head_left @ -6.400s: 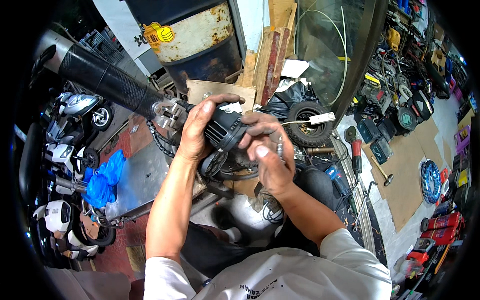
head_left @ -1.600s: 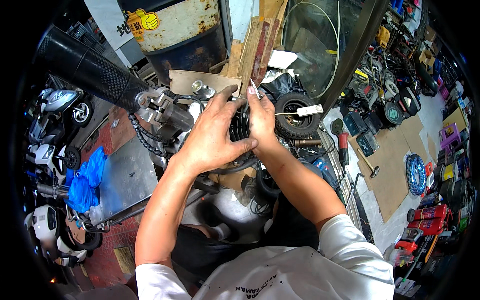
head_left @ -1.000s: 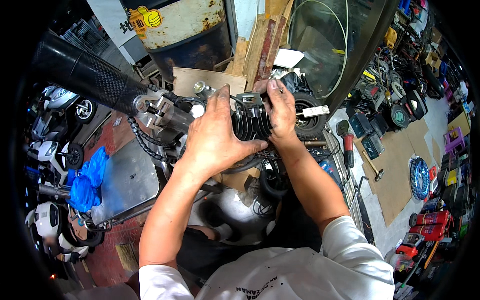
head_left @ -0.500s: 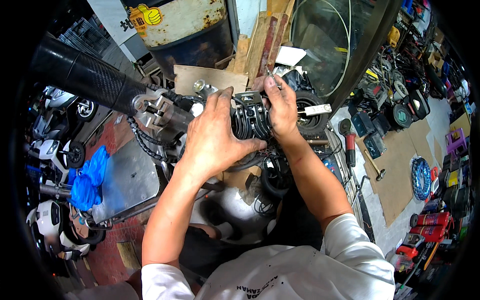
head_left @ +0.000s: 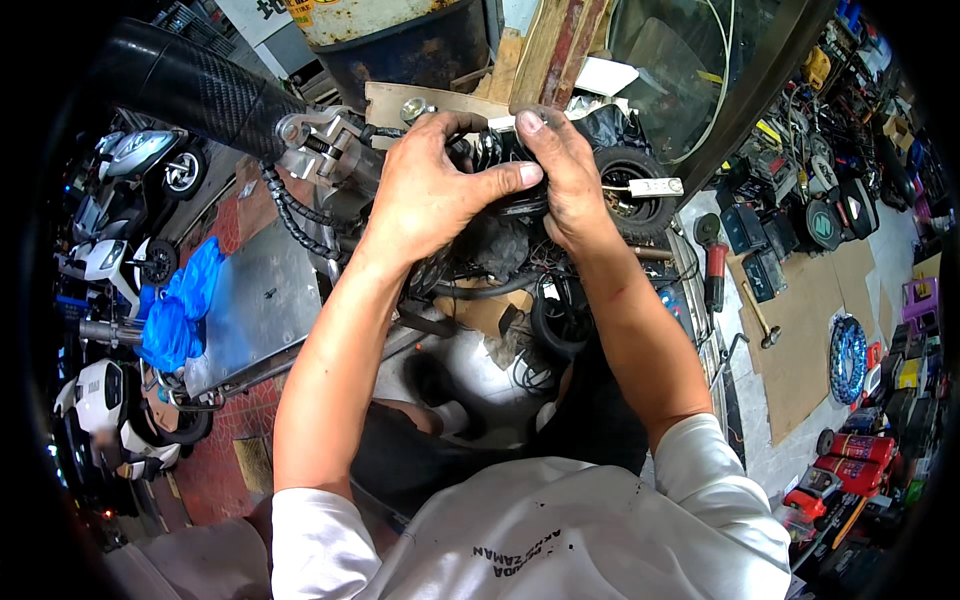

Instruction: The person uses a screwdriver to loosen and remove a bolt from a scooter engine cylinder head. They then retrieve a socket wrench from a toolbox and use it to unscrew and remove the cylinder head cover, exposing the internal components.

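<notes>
A black finned part (head_left: 520, 207) is between my two hands, mostly covered by my fingers. My left hand (head_left: 425, 190) grips it from the left, its thumb lying across the near side. From the right, my right hand (head_left: 565, 180) closes around it with the thumb on top. To the left, a thick black carbon-patterned tube (head_left: 200, 95) ends at a silver hinge clamp (head_left: 318, 140), with a black wrapped cable (head_left: 290, 210) curving below. A small black tyre (head_left: 645, 215) lies just right of my right hand.
A rusty drum (head_left: 400, 50) and wooden boards (head_left: 555, 50) stand beyond. At left are a metal plate (head_left: 260, 305), a blue plastic bag (head_left: 180, 320) and parked scooters (head_left: 145, 160). An angle grinder (head_left: 712, 260), a hammer (head_left: 762, 315) and many tools lie at right.
Both hands have moved up and farther from my body with the finned part, which has tilted so that its metal bracket no longer shows. The whole view has shifted slightly.
</notes>
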Tool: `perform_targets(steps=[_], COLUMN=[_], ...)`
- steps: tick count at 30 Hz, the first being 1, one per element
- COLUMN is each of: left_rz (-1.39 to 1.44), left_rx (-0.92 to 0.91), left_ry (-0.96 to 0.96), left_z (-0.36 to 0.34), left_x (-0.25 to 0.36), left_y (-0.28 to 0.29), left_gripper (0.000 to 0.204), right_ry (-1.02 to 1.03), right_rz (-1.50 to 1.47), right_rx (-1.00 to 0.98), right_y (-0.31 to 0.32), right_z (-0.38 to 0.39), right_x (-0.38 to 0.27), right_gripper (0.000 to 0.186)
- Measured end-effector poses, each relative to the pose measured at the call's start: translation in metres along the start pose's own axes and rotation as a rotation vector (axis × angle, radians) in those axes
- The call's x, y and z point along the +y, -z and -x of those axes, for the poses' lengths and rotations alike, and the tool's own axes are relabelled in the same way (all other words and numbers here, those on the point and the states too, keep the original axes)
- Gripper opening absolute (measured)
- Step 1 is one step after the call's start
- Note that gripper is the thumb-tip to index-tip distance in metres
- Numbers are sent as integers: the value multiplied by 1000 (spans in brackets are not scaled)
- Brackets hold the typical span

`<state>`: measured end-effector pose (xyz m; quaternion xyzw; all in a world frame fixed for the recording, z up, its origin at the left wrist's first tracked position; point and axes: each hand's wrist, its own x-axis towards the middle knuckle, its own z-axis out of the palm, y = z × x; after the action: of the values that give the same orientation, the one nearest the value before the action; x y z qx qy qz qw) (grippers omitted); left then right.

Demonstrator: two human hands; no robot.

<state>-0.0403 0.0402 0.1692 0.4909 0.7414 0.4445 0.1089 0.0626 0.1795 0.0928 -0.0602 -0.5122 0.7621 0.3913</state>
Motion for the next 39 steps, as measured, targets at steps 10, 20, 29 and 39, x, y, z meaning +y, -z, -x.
perform_targets(steps=[10, 20, 29, 39], left_rz=[149, -408, -382, -405], left_rx=[479, 472, 445, 396], left_ry=[-216, -644, -553, -436], left_z=[21, 63, 18, 1], left_x=[9, -27, -15, -6], left_y=[0, -63, -91, -91], left_gripper=[19, 30, 17, 18], right_ry=[-531, -377, -433, -460], right_rz=[-525, -241, -207, -167], right_rx=[358, 109, 182, 241], right_y=[35, 55, 60, 62], right_z=[-14, 4, 18, 24], right_x=[28, 67, 60, 64], right_gripper=[43, 42, 45, 49])
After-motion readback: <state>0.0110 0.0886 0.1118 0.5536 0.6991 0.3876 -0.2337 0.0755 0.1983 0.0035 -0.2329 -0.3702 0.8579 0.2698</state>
